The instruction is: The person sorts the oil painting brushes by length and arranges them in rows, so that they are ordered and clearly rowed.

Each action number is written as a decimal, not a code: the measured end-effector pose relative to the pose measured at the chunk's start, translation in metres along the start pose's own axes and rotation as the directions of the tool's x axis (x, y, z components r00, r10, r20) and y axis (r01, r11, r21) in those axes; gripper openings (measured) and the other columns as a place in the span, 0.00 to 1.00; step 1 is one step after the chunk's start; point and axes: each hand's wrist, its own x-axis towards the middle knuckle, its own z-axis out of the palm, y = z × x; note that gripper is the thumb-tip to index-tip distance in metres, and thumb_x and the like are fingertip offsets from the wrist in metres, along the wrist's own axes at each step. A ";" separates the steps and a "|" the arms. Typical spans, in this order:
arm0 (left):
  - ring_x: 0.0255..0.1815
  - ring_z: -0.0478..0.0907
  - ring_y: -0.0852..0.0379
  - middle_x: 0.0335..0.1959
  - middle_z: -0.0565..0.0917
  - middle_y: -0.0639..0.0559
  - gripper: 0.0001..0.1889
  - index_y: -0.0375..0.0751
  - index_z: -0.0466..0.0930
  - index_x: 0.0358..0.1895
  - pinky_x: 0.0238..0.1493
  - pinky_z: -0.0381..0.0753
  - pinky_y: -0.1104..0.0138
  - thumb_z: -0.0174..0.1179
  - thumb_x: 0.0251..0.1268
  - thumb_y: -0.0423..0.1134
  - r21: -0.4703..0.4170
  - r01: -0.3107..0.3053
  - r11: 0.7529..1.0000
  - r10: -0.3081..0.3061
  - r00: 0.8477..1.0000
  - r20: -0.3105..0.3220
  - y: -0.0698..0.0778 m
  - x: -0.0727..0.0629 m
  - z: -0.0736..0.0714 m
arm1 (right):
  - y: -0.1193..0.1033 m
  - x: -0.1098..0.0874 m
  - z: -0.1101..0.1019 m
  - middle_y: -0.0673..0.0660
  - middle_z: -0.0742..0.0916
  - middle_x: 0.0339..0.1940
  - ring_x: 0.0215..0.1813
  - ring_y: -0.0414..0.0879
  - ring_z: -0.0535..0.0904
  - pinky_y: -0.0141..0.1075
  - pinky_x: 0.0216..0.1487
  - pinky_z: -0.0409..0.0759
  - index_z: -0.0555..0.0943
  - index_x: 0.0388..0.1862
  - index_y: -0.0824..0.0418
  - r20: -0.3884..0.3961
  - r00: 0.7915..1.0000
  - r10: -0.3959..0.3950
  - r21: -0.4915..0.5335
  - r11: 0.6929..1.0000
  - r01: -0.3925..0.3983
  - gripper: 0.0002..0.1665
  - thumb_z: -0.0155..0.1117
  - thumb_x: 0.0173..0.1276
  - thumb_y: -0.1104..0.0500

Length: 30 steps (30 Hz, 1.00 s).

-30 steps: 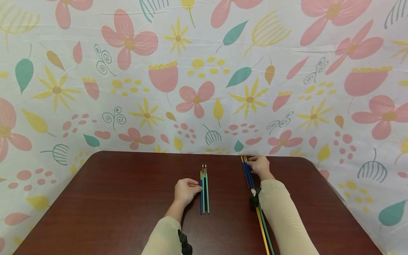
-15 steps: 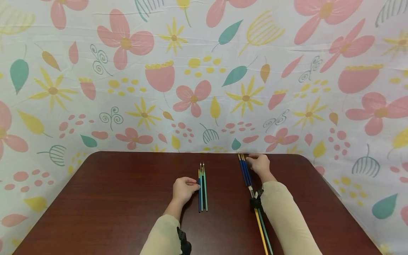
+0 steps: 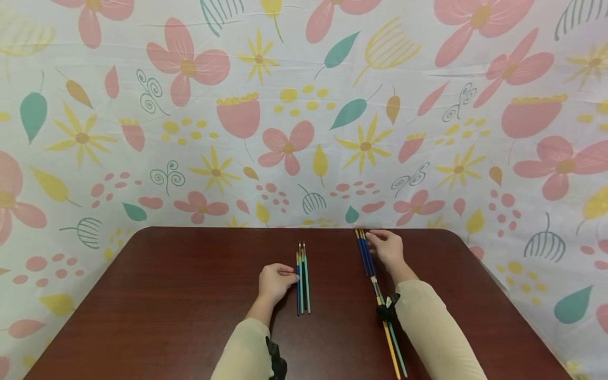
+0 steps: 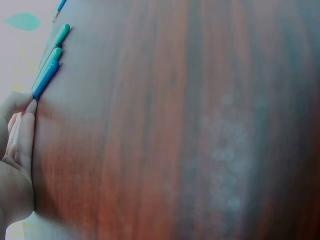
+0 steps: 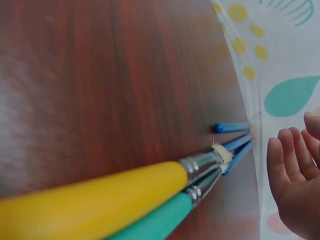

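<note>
Yellow paintbrush [image 3: 390, 343], green paintbrush [image 3: 398, 350] lying nearside of blue-paintbrush trio [image 3: 364, 253]; right hand [image 3: 388, 250] beside it, fingers relaxed. Left of trio, left hand [image 3: 275, 282] pinching blue paintbrush [image 3: 298, 298] beside teal paintbrushes [image 3: 307, 287]. Floral cloth [image 3: 304, 116] backing wood-grain bench [image 3: 190, 295].

Nine paintbrushes [image 3: 308, 295] lie on one surface [image 3: 190, 295]. One group has four: one blue brush [image 3: 298, 295], two light green brushes [image 3: 301, 290] and one dark brush [image 3: 304, 290]. The other has five: three more blue brushes [image 3: 366, 257], one yellow brush [image 3: 391, 348] and one green brush [image 3: 397, 348]. Two hands [image 3: 275, 284], one printed cloth [image 3: 404, 79].
</note>
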 end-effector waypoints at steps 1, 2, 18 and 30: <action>0.28 0.82 0.57 0.33 0.87 0.45 0.09 0.36 0.84 0.36 0.29 0.81 0.65 0.69 0.52 0.35 -0.002 0.000 1.000 0.000 1.000 0.001 0.000 0.000 0.000 | -0.001 -0.002 0.000 0.67 0.83 0.49 0.48 0.56 0.82 0.43 0.44 0.84 0.76 0.59 0.65 0.006 1.000 0.001 0.014 1.000 -0.001 0.25 0.60 0.68 0.51; 0.28 0.82 0.57 0.33 0.87 0.45 0.09 0.36 0.84 0.36 0.29 0.81 0.65 0.69 0.52 0.35 -0.003 -0.001 1.000 0.001 1.000 0.002 0.000 0.000 0.001 | -0.002 -0.004 0.000 0.66 0.83 0.48 0.49 0.56 0.82 0.42 0.44 0.84 0.76 0.59 0.64 0.013 1.000 0.001 0.025 1.000 -0.002 0.26 0.60 0.68 0.51; 0.26 0.82 0.58 0.32 0.87 0.46 0.09 0.36 0.85 0.36 0.28 0.81 0.66 0.69 0.51 0.35 -0.010 -0.007 1.000 0.007 1.000 -0.001 -0.001 0.002 0.001 | -0.017 -0.033 0.014 0.61 0.85 0.44 0.36 0.39 0.83 0.34 0.38 0.84 0.75 0.58 0.68 0.084 0.995 0.045 0.132 0.990 -0.056 0.33 0.53 0.70 0.41; 0.27 0.82 0.57 0.32 0.86 0.46 0.09 0.36 0.84 0.36 0.29 0.81 0.65 0.69 0.52 0.35 -0.005 0.005 1.000 -0.005 1.000 0.007 0.002 -0.002 -0.001 | -0.019 -0.046 0.029 0.64 0.84 0.48 0.35 0.38 0.83 0.33 0.36 0.83 0.75 0.58 0.70 0.123 0.990 0.072 0.187 0.978 -0.095 0.32 0.47 0.74 0.43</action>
